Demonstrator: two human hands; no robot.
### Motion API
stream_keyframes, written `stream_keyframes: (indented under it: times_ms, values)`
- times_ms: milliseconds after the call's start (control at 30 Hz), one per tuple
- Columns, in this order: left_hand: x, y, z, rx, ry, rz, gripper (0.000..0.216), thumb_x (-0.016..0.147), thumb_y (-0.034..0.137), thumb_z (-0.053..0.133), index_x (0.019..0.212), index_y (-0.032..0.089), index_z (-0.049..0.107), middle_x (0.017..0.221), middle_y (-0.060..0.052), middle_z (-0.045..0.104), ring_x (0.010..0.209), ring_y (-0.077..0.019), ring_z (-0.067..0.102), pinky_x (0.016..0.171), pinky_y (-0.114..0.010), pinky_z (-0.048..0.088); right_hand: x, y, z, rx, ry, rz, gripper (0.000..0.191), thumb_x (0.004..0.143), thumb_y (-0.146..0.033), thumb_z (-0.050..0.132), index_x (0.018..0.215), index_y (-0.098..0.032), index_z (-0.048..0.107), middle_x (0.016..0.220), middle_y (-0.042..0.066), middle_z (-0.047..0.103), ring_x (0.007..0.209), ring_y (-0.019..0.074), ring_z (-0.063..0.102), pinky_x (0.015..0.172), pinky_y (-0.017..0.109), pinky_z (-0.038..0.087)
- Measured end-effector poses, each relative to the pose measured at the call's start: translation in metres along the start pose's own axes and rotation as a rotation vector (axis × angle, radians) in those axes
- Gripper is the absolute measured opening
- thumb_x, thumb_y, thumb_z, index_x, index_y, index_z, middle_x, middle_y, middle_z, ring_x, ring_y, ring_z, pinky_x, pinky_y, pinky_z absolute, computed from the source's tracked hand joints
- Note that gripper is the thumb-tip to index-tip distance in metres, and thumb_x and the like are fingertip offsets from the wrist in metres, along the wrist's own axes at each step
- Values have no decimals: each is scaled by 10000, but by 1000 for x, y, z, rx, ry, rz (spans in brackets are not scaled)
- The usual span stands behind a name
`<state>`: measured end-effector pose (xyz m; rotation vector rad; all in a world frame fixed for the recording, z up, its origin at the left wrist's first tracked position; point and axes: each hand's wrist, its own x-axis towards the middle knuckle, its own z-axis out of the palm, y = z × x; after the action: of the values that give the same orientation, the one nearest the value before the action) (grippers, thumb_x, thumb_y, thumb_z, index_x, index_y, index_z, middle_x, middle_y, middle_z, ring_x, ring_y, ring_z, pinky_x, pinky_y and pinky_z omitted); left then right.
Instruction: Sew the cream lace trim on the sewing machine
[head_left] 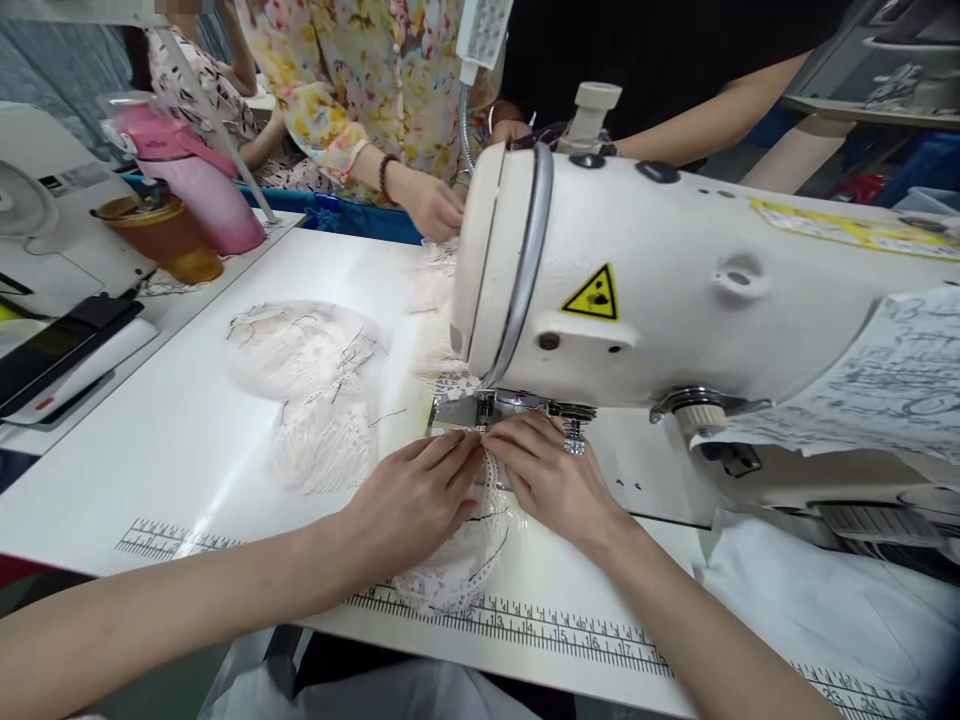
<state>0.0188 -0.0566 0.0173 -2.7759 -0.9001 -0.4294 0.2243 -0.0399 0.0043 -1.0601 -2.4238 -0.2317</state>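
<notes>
My left hand (pixel 416 500) lies flat, fingers stretched out, pressing a white lace piece (pixel 457 570) onto the sewing table (pixel 172 450). My right hand (pixel 551 470) rests beside it, fingers extended on the same lace, just in front of the presser foot (pixel 484 410) of the white sewing machine (pixel 675 290). Fingertips of both hands nearly meet at the needle plate. The lace runs from the table's front edge up under the machine head.
A pile of pale lace cups (pixel 307 380) lies left of the machine. A pink bottle (pixel 199 180), an amber cup (pixel 165 235) and a phone (pixel 56 345) sit at far left. Another person's hand (pixel 435 205) works behind the machine. A printed ruler (pixel 540 625) edges the table.
</notes>
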Motion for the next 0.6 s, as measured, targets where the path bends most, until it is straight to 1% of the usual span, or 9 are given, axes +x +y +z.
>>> stream_keyframes:
  times_ms: [100, 200, 267, 400, 500, 600]
  values:
    - [6, -6, 11, 28, 13, -3, 386, 979, 279, 442, 1229, 14, 570, 1232, -171, 631, 1173, -309, 576, 898, -422, 555, 0, 0, -1, -73, -28, 42, 298, 865, -54, 501, 1062, -204, 666, 1087, 3, 705, 846, 155, 646, 624, 306, 393]
    - [9, -13, 15, 16, 10, 5, 413, 982, 313, 447, 1253, 20, 554, 1241, -169, 626, 1202, -306, 561, 911, -426, 551, 0, -1, 1, -147, -38, 91, 321, 863, -58, 504, 1099, -208, 662, 1162, 8, 686, 788, 155, 650, 657, 329, 402]
    - [10, -16, 17, 2, 12, 4, 422, 980, 317, 456, 1276, 27, 537, 1266, -171, 610, 1209, -299, 559, 925, -422, 545, 0, -2, 2, -205, -56, 121, 328, 863, -66, 503, 1114, -209, 659, 1162, 16, 688, 745, 161, 644, 687, 346, 413]
    - [11, -18, 22, -26, 40, -17, 411, 977, 312, 463, 1285, 49, 534, 1298, -168, 588, 1209, -294, 561, 927, -418, 544, -1, -1, 4, -283, -69, 133, 373, 861, -91, 506, 1186, -229, 628, 1095, 26, 704, 693, 175, 620, 692, 353, 429]
    - [12, -21, 26, -48, 69, -22, 406, 977, 310, 458, 1276, 48, 544, 1305, -165, 583, 1229, -298, 544, 935, -418, 541, 0, 3, 5, -217, -61, 121, 395, 871, -99, 498, 1218, -252, 607, 1004, 41, 708, 782, 188, 632, 719, 332, 445]
    - [12, -24, 27, -62, 91, -23, 399, 970, 298, 467, 1265, 45, 559, 1298, -171, 588, 1230, -308, 542, 928, -416, 546, 4, 7, 5, -165, -66, 104, 368, 879, -106, 493, 1189, -258, 619, 901, 39, 701, 826, 190, 638, 750, 324, 450]
